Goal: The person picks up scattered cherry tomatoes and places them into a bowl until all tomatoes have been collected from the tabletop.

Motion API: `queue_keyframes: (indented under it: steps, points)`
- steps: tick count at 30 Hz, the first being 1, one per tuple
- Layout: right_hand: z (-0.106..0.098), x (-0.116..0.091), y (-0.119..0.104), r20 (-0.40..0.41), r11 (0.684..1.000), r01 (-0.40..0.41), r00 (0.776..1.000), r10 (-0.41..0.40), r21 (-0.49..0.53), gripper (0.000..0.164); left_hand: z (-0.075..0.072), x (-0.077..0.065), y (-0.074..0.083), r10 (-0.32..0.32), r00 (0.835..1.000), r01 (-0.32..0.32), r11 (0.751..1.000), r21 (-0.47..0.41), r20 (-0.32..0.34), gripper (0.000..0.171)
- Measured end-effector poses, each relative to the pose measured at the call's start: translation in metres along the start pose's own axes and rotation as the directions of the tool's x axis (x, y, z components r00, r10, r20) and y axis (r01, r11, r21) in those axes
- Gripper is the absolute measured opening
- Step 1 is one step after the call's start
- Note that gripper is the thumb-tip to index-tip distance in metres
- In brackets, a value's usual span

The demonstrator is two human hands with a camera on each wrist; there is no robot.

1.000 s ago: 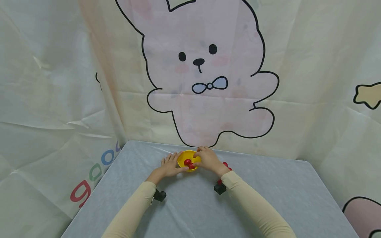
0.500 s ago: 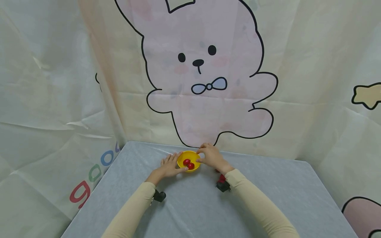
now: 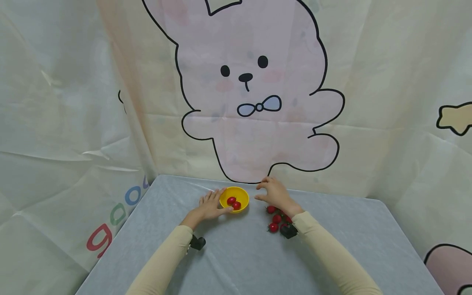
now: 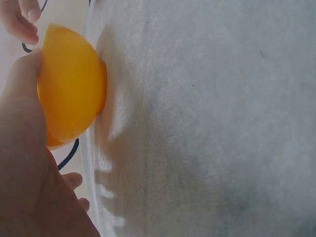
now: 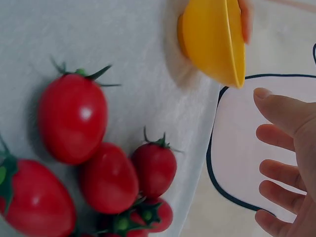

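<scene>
A yellow bowl (image 3: 243, 196) stands near the table's far edge with two small red tomatoes (image 3: 231, 200) inside. My left hand (image 3: 209, 206) rests against its left side, thumb along the near rim and fingers spread behind. In the left wrist view the bowl's outer wall (image 4: 71, 84) shows beside that thumb. My right hand (image 3: 275, 194) hovers right of the bowl, apart from it, with nothing between thumb and fingers. Below the right wrist lie several red tomatoes (image 3: 273, 227), partly hidden by the wrist camera. Green stems show on these tomatoes (image 5: 73, 118) in the right wrist view.
A pale grey cloth covers the table (image 3: 236, 258). Behind its far edge hangs a curtain (image 3: 254, 139) with a cartoon bear. Black wrist cameras sit under the left wrist (image 3: 198, 243) and the right wrist (image 3: 289, 231).
My right hand has drawn back from over the bowl towards the right, leaving two tomatoes in it. The tomatoes on the table have come more into sight. My left hand has stayed put.
</scene>
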State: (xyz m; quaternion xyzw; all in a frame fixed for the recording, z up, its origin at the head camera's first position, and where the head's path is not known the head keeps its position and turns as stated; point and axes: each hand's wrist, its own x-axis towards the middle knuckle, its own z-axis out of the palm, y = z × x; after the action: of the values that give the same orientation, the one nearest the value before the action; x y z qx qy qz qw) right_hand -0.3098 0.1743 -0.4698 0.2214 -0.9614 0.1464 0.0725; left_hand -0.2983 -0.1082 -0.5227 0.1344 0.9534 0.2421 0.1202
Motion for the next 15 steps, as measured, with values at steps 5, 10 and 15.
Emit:
queue_keyframes:
  steps: [5, 10, 15]
  points:
    - [0.0, -0.01, 0.009, -0.022, 1.0, 0.0, 1.0, 0.001, 0.023, 0.038, 0.0, 0.0, -0.001, 0.002, 1.0, -0.002, 1.0, -0.006, 0.01, 0.096]
    - [0.003, -0.019, 0.019, -0.027, 0.999, -0.018, 0.999, 0.019, 0.035, 0.036, 0.0, 0.0, -0.002, 0.005, 1.0, -0.005, 1.0, 0.007, 0.008, 0.095]
    - [0.007, -0.027, 0.028, -0.022, 1.0, -0.026, 0.999, 0.026, 0.016, 0.035, -0.001, 0.0, 0.0, -0.004, 1.0, 0.003, 1.0, 0.007, 0.01, 0.095]
